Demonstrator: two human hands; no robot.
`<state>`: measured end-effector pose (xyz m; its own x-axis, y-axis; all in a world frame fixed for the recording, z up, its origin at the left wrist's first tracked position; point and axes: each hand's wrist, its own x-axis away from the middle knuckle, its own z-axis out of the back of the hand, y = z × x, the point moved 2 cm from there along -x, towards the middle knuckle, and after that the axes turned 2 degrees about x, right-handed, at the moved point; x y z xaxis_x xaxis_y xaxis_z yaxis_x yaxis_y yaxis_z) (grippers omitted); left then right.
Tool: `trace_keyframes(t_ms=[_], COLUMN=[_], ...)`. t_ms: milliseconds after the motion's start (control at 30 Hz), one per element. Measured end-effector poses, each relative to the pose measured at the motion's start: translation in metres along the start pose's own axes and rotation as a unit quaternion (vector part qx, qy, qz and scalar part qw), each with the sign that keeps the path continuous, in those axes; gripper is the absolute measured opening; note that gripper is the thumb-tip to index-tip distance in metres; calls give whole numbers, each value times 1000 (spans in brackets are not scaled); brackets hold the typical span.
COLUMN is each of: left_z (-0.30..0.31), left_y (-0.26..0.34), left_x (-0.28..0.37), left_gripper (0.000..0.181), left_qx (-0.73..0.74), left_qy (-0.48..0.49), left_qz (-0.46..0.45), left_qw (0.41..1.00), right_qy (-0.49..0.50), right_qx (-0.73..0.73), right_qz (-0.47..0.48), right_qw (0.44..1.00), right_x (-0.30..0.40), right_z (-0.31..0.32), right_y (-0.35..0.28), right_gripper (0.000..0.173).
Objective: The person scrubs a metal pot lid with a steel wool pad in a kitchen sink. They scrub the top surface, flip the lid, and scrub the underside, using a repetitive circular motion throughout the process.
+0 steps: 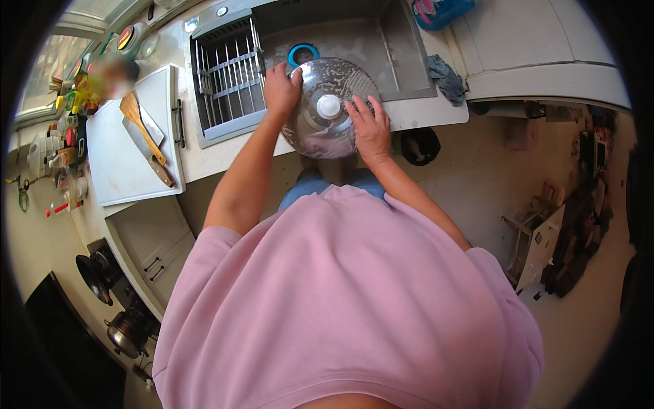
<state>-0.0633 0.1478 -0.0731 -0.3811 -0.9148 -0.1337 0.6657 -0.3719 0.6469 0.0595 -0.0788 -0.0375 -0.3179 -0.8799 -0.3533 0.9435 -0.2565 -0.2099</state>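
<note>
A round glass pot lid point(327, 138) with a pale knob point(328, 107) and wet, soapy streaks is tilted over the front edge of the steel sink point(352, 38). My left hand point(282, 91) grips its left rim, thumb on the glass. My right hand point(370, 128) lies against the right part of the lid with fingers spread; whether it holds anything beneath them cannot be told. Behind the lid, a blue ring point(303, 53) surrounds the drain. A metal draining rack point(230, 76) spans the sink's left side.
On the left, a white cutting board point(135, 179) bears a cleaver point(140, 138) and a wooden spatula point(135, 115). A grey-blue cloth point(446, 79) and a bottle of blue liquid point(442, 11) are right of the sink. Below the counter's edge stands a dark bin point(420, 146).
</note>
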Motion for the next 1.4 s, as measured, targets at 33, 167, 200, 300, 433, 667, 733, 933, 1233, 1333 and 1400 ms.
trace_keyframes(t_ms=[33,167,200,300,433,667,733,933,1233,1333,1400], left_z=[-6,2,4,37,65,91,96,110,135,123,116], left_y=[-14,-21,-25,8,13,65,81,121,170,177,177], left_x=[-10,-30,-29,-23,-2,29,36,53,34,43,54], left_gripper=[46,50,50,47,41,39,38,39,19,15,7], left_qx=[46,207,315,364,465,550,562,479,155,54,-21], left_qy=[-76,-236,-263,-306,-320,-171,-127,-95,-58,-52,-72], left_qz=[74,231,283,309,333,259,226,121,-154,-233,-277], left_qw=[993,921,867,824,755,776,785,864,974,970,958], right_qy=[6,20,45,8,46,71,85,98,79,153,193], right_qx=[0,-22,-44,-175,-245,-217,-235,-253,-504,-653,-608], right_qz=[6,-4,-11,-170,-221,2,10,-132,-274,-303,-297], right_qw=[1000,1000,998,970,943,974,968,953,815,677,711], right_x=[-1,-20,-32,-57,-84,-91,-96,-143,-141,-151,-144], right_z=[0,-2,0,-4,18,53,55,49,98,96,104], right_y=[-1,14,19,43,43,-57,-63,-27,-20,22,39], right_gripper=[47,49,48,43,36,39,39,35,44,45,42])
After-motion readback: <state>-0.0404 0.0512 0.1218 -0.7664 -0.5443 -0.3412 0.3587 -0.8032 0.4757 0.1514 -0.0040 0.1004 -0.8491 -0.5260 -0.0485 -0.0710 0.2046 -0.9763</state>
